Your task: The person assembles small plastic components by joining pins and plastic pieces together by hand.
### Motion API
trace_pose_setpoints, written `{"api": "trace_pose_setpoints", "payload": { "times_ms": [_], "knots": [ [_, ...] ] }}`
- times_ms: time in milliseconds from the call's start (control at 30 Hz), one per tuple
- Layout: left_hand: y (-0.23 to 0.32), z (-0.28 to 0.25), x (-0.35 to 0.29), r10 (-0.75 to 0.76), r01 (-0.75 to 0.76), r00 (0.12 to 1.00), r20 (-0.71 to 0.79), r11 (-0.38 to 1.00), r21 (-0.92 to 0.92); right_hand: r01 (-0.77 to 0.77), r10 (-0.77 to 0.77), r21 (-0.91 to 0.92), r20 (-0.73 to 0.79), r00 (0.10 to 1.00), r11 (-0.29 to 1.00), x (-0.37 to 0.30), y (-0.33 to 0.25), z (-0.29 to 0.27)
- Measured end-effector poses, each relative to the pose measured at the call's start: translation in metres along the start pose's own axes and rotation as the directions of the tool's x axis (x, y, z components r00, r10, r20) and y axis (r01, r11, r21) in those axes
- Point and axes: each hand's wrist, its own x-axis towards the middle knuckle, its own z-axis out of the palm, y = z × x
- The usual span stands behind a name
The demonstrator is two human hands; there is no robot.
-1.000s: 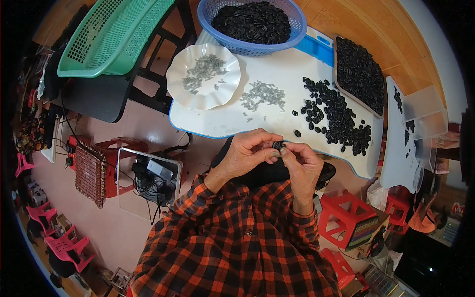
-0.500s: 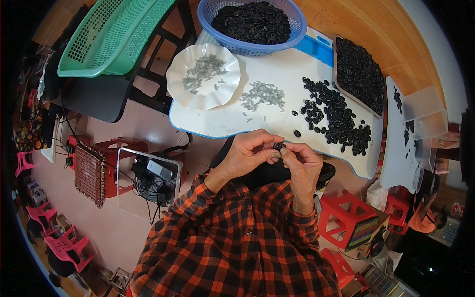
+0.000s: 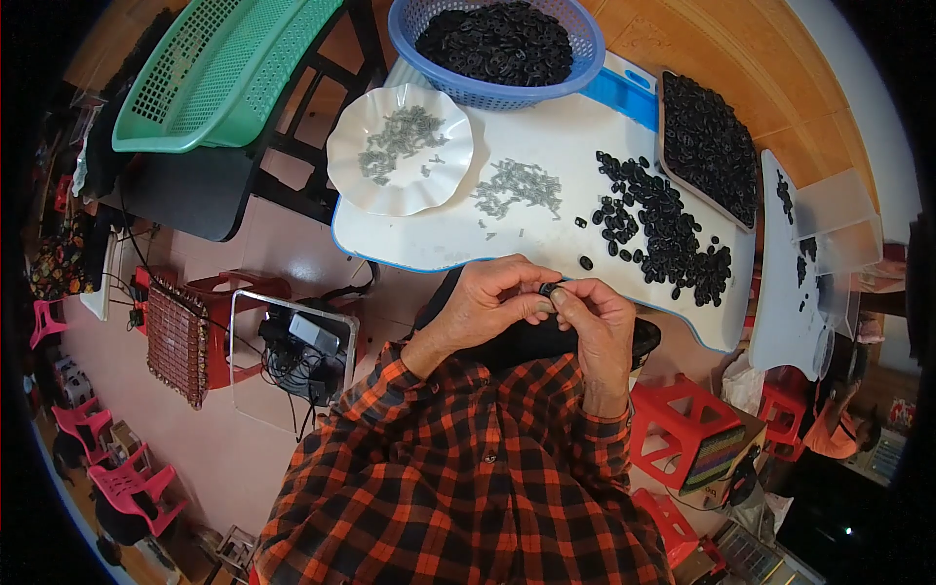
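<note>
Between my fingertips, just off the table's near edge, is a small black oval part (image 3: 550, 289). My left hand (image 3: 495, 300) pinches it from the left, and my right hand (image 3: 597, 317) closes on it from the other side; the fingers hide most of it. Ahead on the white table (image 3: 409, 239) lie a heap of similar black oval parts (image 3: 648, 210) at the right and a scatter of small clear pieces (image 3: 522, 187) in the middle. More clear pieces sit in a white scalloped plate (image 3: 444, 175) at the left.
A blue basket (image 3: 487, 93) full of black parts stands at the far side. Beside it at the right is a tray (image 3: 717, 146) heaped with them. A green basket (image 3: 180, 141) is at the far left. Red stools (image 3: 682, 429) and a clear box (image 3: 292, 363) of cables flank me.
Both hands stay in nearly the same place. The right fingers have shifted slightly, and the black part has turned a little between the fingertips.
</note>
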Motion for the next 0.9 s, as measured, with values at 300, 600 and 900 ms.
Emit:
{"api": "trace_pose_setpoints", "payload": {
  "times_ms": [300, 600, 900],
  "knots": [
    [-0.0003, 0.0017, 0.0005, -0.040, 0.039, 0.999, -0.010, 0.996, -0.083, -0.033, 0.034, -0.025, 0.029, 0.999, 0.999, 0.0016, -0.0010, -0.0025],
    [-0.0041, 0.0000, 0.0009, -0.064, 0.064, 0.998, 0.010, 0.988, -0.144, -0.051, 0.055, -0.057, 0.077, 0.995, 0.997, 0.0045, -0.0016, -0.0073],
    [-0.0047, 0.0035, -0.0001, -0.061, 0.053, 0.997, -0.041, 0.981, -0.185, -0.051, 0.050, 0.043, 0.025, 0.998, 0.998, 0.0029, 0.0018, 0.0006]
  ]
}}
